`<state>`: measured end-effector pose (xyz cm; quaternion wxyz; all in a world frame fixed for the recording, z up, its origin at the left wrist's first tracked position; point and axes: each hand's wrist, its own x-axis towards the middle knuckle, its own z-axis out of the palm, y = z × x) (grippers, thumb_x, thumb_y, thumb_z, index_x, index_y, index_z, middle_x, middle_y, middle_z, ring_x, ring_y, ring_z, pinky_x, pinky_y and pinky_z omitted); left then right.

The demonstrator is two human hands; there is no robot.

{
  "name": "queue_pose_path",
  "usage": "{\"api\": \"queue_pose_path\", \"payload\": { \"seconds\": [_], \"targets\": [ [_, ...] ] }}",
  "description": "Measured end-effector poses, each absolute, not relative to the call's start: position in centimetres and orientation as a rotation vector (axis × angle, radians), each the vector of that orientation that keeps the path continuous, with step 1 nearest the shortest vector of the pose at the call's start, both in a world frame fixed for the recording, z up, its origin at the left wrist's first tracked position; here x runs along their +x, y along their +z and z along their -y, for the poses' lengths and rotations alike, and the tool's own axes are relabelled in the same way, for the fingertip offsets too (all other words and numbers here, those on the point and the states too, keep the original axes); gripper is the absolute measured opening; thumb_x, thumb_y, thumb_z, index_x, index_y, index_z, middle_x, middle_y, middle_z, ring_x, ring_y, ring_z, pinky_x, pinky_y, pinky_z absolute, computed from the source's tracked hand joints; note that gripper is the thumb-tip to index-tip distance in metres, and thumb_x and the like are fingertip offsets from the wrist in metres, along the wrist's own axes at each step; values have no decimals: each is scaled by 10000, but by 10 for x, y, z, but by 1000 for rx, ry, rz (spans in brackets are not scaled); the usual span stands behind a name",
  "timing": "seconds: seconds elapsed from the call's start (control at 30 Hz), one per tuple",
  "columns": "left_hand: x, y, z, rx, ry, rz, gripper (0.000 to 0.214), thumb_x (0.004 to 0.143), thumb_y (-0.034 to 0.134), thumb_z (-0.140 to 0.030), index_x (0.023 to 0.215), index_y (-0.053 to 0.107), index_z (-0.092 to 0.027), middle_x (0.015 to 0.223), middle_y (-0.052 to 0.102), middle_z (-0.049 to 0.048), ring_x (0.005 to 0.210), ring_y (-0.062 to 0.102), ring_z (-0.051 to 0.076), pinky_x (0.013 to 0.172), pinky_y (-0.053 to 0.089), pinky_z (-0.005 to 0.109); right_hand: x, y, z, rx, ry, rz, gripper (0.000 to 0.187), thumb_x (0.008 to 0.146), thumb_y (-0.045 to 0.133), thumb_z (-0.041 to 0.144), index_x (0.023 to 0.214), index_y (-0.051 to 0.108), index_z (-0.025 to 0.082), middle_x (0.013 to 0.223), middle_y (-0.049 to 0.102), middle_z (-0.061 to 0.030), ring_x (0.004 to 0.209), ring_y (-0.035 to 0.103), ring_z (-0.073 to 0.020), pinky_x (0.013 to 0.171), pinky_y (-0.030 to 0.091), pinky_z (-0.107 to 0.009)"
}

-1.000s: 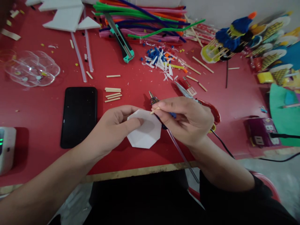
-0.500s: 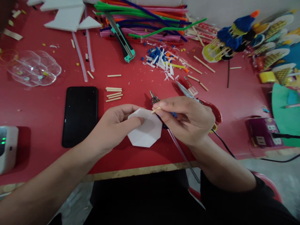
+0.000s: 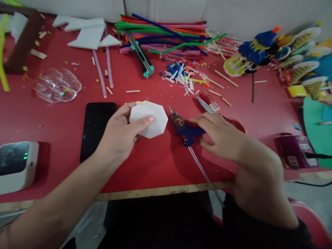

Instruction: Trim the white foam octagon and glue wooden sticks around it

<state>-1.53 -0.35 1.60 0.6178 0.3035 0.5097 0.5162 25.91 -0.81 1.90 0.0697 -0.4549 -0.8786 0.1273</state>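
Note:
My left hand (image 3: 121, 129) pinches a white octagonal foam board (image 3: 153, 121), thumb on its face and fingers behind. Along the board's top left edge lies a short wooden stick (image 3: 141, 102), near my left fingertips. To the right, my right hand (image 3: 220, 133) has its fingers around the handle of a blue hot glue gun (image 3: 188, 133), which rests on the table with its nozzle pointing away. A clear glue stick (image 3: 201, 167) trails from the gun's back past the table edge. Scissors (image 3: 204, 103) lie partly hidden beyond my right hand.
A black phone (image 3: 97, 128) lies left of the board. Behind are a utility knife (image 3: 140, 55), pipe cleaners (image 3: 166, 34), foam offcuts (image 3: 88, 33) and scraps (image 3: 178, 76). A clear compartment tray (image 3: 57, 86) and a white device (image 3: 19, 166) stand left; a purple box (image 3: 295, 150) sits right.
My right hand has let go of the small stick, now at the board's edge, and moved onto the glue gun's handle. My left hand has shifted the board away and left.

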Motion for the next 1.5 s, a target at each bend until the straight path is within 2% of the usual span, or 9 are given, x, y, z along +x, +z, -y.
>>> {"api": "queue_pose_path", "payload": {
  "seconds": [0.13,0.23,0.3,0.37,0.47,0.7,1.0,1.3,1.5],
  "targets": [
    [-15,16,4,741,1273,-1168,378,623,881,-243,917,645,-225,917,734,1,869,730,218,681,617,319,245,11,7,-1418,286,2611,421,736,497,73,1132,600,174,1044,664,-122,1024,646,-322,924,532,-517],
    [-14,17,5,750,1301,-1170,344,652,862,-251,921,648,-227,937,734,1,890,731,223,713,630,340,240,14,3,-1404,203,2398,356,751,551,138,1101,606,177,1029,681,-124,966,666,-317,835,554,-485],
    [-14,18,5,748,1315,-1172,337,658,860,-252,934,667,-229,958,740,3,914,727,222,745,633,344,236,16,5,-1372,185,2141,293,758,602,189,1051,609,201,926,688,-78,814,671,-266,705,557,-409],
    [-14,18,7,758,1320,-1172,317,668,860,-250,936,693,-231,973,747,6,927,718,208,776,628,331,231,18,10,-1325,204,1959,247,748,614,191,991,608,234,771,654,-5,616,614,-194,576,518,-333],
    [-14,19,10,783,1330,-1169,275,670,864,-254,904,720,-238,935,749,-3,866,703,180,772,625,312,221,22,19,-1201,258,1955,213,724,593,175,918,603,263,663,607,43,473,521,-143,483,468,-290],
    [-14,22,16,892,1240,-1279,205,712,848,-267,883,735,-272,871,742,-14,807,703,191,751,625,331,211,25,23,-986,211,2079,284,700,609,161,966,626,256,781,705,-25,624,658,-193,554,530,-310],
    [-16,19,19,960,1265,-1189,184,762,835,-232,918,750,-279,877,734,-58,832,670,139,760,587,246,211,26,23,-1045,126,2078,259,676,558,125,895,583,261,687,635,-4,559,585,-174,521,491,-296],
    [-17,20,19,961,1231,-1232,219,737,857,-269,929,751,-263,894,732,-38,837,659,156,771,589,285,212,26,23,-1077,97,2085,214,699,561,152,878,564,269,657,606,6,541,552,-173,501,461,-297],
    [-15,16,18,1000,1278,-1205,217,736,843,-241,930,746,-246,859,718,-44,773,639,119,712,572,238,213,22,23,-1102,62,2089,164,715,565,177,855,551,262,659,589,12,552,539,-160,506,451,-285]
  ]
}}
